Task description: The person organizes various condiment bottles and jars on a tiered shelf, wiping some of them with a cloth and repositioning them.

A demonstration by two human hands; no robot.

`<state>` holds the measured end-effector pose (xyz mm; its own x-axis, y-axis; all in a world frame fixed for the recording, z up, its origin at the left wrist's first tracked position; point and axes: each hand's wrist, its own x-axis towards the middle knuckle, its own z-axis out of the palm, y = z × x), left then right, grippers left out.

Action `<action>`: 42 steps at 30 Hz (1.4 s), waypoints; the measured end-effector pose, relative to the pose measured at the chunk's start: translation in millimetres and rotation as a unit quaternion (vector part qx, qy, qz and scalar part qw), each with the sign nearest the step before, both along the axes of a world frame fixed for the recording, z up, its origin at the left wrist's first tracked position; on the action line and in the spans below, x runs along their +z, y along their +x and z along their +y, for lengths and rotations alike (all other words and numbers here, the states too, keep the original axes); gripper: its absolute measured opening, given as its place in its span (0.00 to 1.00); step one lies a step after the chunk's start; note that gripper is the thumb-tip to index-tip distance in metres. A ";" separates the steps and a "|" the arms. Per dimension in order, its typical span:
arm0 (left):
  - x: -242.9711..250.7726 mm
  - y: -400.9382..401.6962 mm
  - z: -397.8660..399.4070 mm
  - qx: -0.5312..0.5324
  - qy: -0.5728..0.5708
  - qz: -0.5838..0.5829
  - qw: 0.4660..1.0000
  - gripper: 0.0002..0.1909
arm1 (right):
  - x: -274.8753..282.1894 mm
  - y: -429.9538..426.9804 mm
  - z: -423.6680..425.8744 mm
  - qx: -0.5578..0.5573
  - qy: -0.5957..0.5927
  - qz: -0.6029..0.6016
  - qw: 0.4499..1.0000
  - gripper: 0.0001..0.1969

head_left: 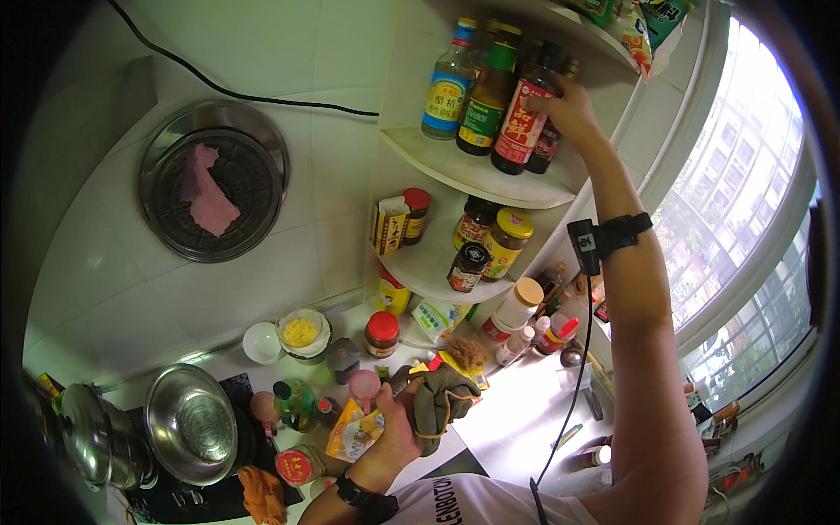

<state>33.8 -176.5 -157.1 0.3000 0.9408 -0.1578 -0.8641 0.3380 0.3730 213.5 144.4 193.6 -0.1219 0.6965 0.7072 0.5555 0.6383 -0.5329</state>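
My right hand point(569, 110) reaches up to a corner shelf point(558, 190) and grips a dark sauce bottle with a red label point(520, 134). That bottle stands tilted beside a dark bottle with a green label point(482, 118). Further left is a clear bottle with a blue and yellow label point(448, 92). Another dark bottle point(544, 149) is partly hidden behind the red-labelled one. Lower down, my left hand point(394, 426) holds a bunched dark green cloth point(436, 400) with an orange edge. A yellow and white packet point(354, 433) lies right beside that hand.
Several jars, including one with a yellow lid point(515, 224), fill the lower shelf. A steel basin point(190, 423) and a lidded pot point(88, 433) sit at the left, near an orange cloth point(261, 492). A steamer tray point(252, 216) hangs on the wall. Windows point(728, 164) are at right.
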 end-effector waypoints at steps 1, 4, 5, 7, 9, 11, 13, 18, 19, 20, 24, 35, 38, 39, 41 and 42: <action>-0.6 -1.7 0.0 0.001 -0.002 -0.005 1.000 0.46 | 5.8 2.3 -1.0 -0.051 0.013 -0.061 0.997 0.30; 0.1 -4.6 0.5 -0.007 0.053 -0.012 0.999 0.46 | 18.3 -8.5 -12.8 -0.170 0.166 -0.123 0.963 0.29; 1.6 -3.9 1.6 -0.003 0.054 -0.013 0.998 0.46 | 23.1 -16.7 -18.8 -0.236 0.300 -0.120 0.916 0.28; 5.6 -1.1 2.7 0.007 0.005 0.005 1.000 0.52 | 41.3 -33.2 -27.0 -0.215 0.284 -0.154 0.922 0.26; 6.2 -1.9 0.9 0.004 0.032 -0.010 0.999 0.50 | 56.4 -49.9 -28.5 -0.194 0.268 -0.188 0.925 0.24; 5.3 -2.1 0.2 0.002 0.058 -0.024 0.998 0.49 | 67.1 -63.6 -23.7 -0.243 0.128 -0.337 0.901 0.28; 4.1 -2.3 -0.3 0.002 0.124 -0.063 0.990 0.49 | 68.5 -69.0 -0.7 -0.240 0.148 -0.358 0.890 0.24; -5.5 0.1 5.3 0.027 0.026 -0.039 0.999 0.52 | 84.4 -67.5 47.5 -0.174 0.177 -0.382 0.890 0.24; -4.3 0.2 5.7 0.040 -0.016 -0.035 0.998 0.55 | 93.6 -70.9 42.7 -0.171 0.146 -0.411 0.884 0.23; -4.1 -0.6 5.4 0.043 -0.017 -0.035 0.998 0.55 | 98.1 -74.7 38.3 -0.168 0.114 -0.439 0.875 0.23; 11.6 0.6 5.1 0.036 0.046 -0.022 0.998 0.56 | 94.2 -75.8 39.3 -0.229 0.135 -0.407 0.874 0.24; 5.0 0.8 6.4 0.028 0.055 0.002 0.998 0.59 | 82.3 -72.6 35.6 -0.255 0.236 -0.350 0.870 0.33; 3.5 0.4 7.5 0.037 0.067 0.010 0.997 0.60 | 78.3 -71.0 42.8 -0.143 0.238 -0.338 0.899 0.31; 7.1 0.0 7.6 0.035 0.055 0.010 0.998 0.60 | 78.8 -73.4 41.1 -0.142 0.237 -0.337 0.900 0.31; 8.6 -0.5 8.2 0.033 0.043 0.011 0.998 0.60 | 81.9 -78.5 37.8 -0.163 0.130 -0.333 0.920 0.31; 8.5 -0.6 8.4 0.029 0.038 0.008 0.999 0.60 | 82.1 -77.8 37.9 -0.164 0.130 -0.332 0.920 0.31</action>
